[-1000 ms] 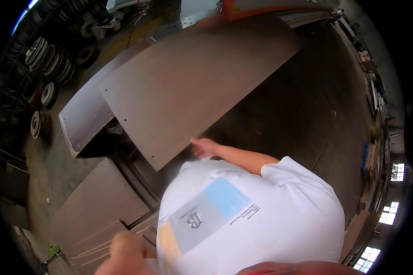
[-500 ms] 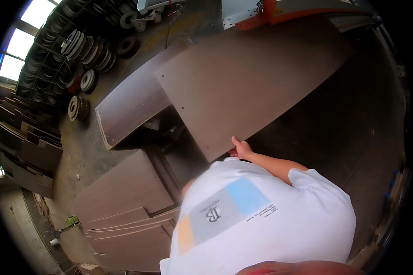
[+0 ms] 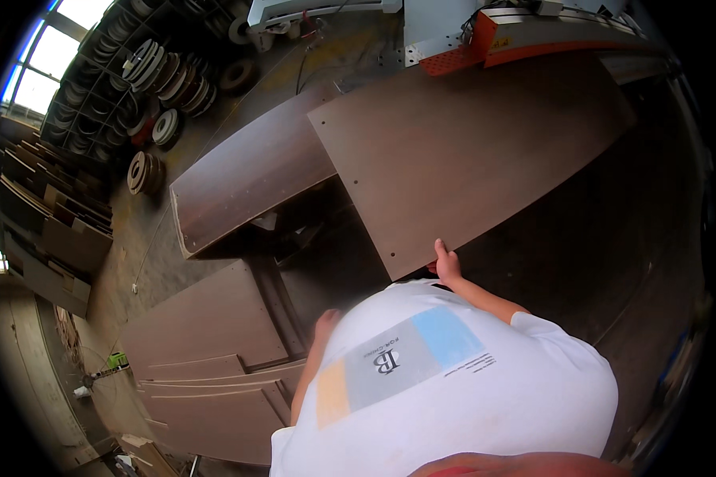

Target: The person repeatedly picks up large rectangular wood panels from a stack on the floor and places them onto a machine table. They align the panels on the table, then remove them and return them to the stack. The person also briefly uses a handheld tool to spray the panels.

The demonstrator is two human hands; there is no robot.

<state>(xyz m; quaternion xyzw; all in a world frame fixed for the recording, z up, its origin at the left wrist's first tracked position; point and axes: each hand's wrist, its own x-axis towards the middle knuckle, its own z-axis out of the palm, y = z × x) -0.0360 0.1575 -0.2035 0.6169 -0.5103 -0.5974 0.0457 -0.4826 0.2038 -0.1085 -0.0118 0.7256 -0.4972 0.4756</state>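
Grey-brown concrete floor (image 3: 147, 258) spreads through a workshop, with bright paned windows (image 3: 52, 60) at 10 o'clock, and stacked rings of pale and dark strip material (image 3: 145, 65) nearer in the same direction. At 9 o'clock stand rows of brown flat boards (image 3: 52, 219); at 1 o'clock is an orange-red metal machine frame (image 3: 525, 41). Between 1 and 2 o'clock lies the large, flat, smooth brown panel (image 3: 477, 159), three small dark holes along its short edge nearer 10 o'clock, its far side just beside the machine frame. Between 3 and 4 o'clock, the right hand (image 3: 447, 267) holds the panel's near edge close to a corner, thumb on top, the other fingers mostly hidden below. At 7 o'clock, the left hand (image 3: 327, 321) shows partly past the white printed T-shirt (image 3: 445, 381); whether its fingers are wide or narrow cannot be told. Near it, toward 8 o'clock, is a low stack of brown boards (image 3: 199, 318), with a small bright green tool (image 3: 118, 360) beyond. Another long brown board (image 3: 247, 171) slants at 10 o'clock, its end meeting the panel in view.
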